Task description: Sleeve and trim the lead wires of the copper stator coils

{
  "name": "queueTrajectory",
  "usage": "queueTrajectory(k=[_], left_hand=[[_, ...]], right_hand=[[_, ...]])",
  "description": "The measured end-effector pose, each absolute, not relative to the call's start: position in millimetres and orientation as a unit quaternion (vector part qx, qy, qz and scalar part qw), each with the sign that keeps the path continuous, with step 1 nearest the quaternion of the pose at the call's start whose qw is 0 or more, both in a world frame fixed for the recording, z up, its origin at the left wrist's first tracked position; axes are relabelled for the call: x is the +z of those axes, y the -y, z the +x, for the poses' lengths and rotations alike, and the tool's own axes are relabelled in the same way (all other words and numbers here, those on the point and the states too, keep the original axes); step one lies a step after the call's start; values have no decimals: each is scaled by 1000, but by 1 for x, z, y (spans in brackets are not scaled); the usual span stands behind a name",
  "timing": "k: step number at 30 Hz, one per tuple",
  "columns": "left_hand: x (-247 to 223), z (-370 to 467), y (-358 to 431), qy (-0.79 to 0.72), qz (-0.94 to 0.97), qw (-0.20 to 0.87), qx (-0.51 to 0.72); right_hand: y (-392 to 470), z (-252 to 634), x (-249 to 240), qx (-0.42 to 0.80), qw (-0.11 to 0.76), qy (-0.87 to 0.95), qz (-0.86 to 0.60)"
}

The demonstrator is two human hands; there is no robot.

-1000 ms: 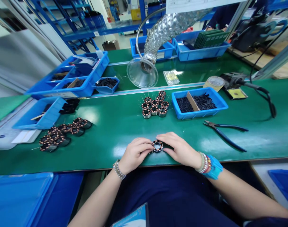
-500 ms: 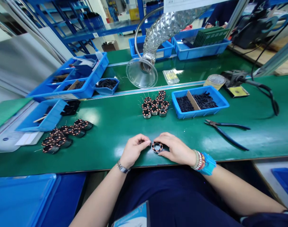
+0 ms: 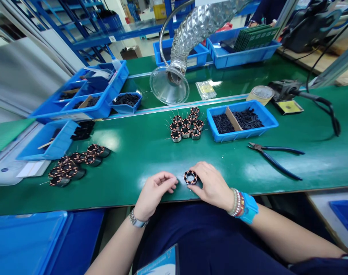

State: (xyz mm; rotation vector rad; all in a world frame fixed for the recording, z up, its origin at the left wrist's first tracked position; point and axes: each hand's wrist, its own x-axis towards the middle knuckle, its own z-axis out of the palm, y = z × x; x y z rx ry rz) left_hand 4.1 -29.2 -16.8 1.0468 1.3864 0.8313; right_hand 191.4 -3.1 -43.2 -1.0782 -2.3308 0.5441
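My right hand grips a small ring-shaped motor stator with copper windings, thumb and fingers around its right side. The stator is at the front of the green bench, its open centre facing up. Just left of it, apart from it, my left hand has thumb and index finger pinched together. A tiny dark bit shows at those fingertips, too small to name. Beyond my hands stands a cluster of wound stators with thin wire ends sticking out. Another group of darker stators sits at the left.
A blue divided bin of black tube pieces stands right of the cluster. Cutting pliers lie open near the right front. A clear fume-hood cone hangs over the back. Tape and a soldering stand are at back right.
My left hand has drawn back left and slightly down, away from the stator. My right hand still holds the stator in nearly the same place. The camera view has shifted slightly.
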Motion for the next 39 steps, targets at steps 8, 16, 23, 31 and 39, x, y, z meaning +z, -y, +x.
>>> queueTrajectory(k=[8,16,23,31,39], left_hand=[[-15,5,17,-576,413,609,355],[-18,0,15,-588,436,597,327],[-23,-10,17,-590,468,577,317],[-29,-9,34,-609,664,297,317],[-43,20,55,-523,800,125,266]], right_hand=[[4,191,-43,203,252,858,-399],[3,192,-44,206,254,856,-401],[4,191,-42,202,250,850,-417],[2,185,-45,145,242,838,-468],[2,185,-45,141,242,841,-463]])
